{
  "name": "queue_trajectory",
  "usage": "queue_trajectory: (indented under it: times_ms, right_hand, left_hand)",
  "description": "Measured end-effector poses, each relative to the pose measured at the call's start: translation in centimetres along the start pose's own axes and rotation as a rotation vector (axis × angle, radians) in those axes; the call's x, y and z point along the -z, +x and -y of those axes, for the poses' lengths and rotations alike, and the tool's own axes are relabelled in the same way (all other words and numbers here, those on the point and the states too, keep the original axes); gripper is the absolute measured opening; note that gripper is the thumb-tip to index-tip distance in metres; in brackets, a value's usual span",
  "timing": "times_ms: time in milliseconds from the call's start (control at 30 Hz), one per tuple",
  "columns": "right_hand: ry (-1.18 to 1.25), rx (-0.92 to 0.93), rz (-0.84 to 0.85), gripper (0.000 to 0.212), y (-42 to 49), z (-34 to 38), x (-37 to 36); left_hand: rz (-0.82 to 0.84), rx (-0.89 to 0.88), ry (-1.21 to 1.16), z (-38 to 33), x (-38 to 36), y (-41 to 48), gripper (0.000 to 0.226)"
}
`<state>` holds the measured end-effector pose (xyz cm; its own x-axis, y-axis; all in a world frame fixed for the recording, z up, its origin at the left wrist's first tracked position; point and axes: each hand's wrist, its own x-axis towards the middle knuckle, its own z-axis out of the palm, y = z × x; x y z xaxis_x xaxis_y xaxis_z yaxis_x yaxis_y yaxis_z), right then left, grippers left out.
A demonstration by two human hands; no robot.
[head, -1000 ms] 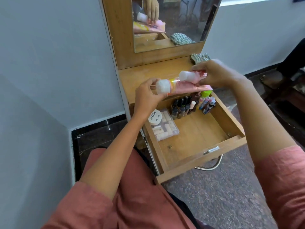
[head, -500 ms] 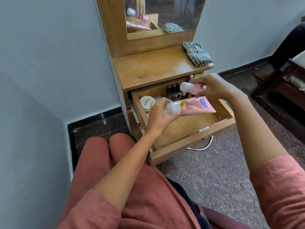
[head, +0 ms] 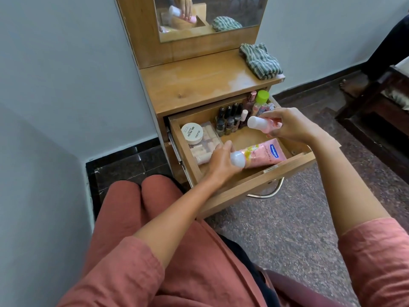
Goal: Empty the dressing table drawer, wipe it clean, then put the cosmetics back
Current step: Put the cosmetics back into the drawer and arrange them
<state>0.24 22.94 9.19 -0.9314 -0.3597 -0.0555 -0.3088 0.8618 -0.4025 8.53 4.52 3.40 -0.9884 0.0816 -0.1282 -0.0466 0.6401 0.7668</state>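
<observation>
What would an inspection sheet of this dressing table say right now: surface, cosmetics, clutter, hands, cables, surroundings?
Surface: wooden tabletop, carrying a striped cloth at its right edge.
Job's things: open drawer holds nail polish bottles, a round white jar, a clear box and a green-capped bottle.
Clutter: nothing seen.
Grips: left hand holds a large pink tube by its cap end, low in the drawer; right hand holds a small pink bottle above it.
Cables: nothing seen.
Surroundings: mirror, grey wall, speckled floor, dark furniture at right.
</observation>
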Motion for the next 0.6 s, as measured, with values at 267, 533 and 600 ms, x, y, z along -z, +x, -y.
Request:
queue_trajectory:
  times_ms: [267,533,600]
  right_hand:
    - [0.056,-0.007,0.009,0.058,1.3,-1.0,-0.6]
    - [0.036,-0.017,0.034,0.056,2.0,-2.2,-0.5]
    - [0.023,-0.021,0.042,0.056,2.2,-2.4,-0.5]
  left_hand:
    - [0.115,-0.061,0.139,0.4,-0.7,1.3,0.043]
    - [0.180,-0.098,0.173,0.7,-2.3,2.1,0.059]
    - [0.180,-0.113,0.167,0.9,-2.4,2.2,0.059]
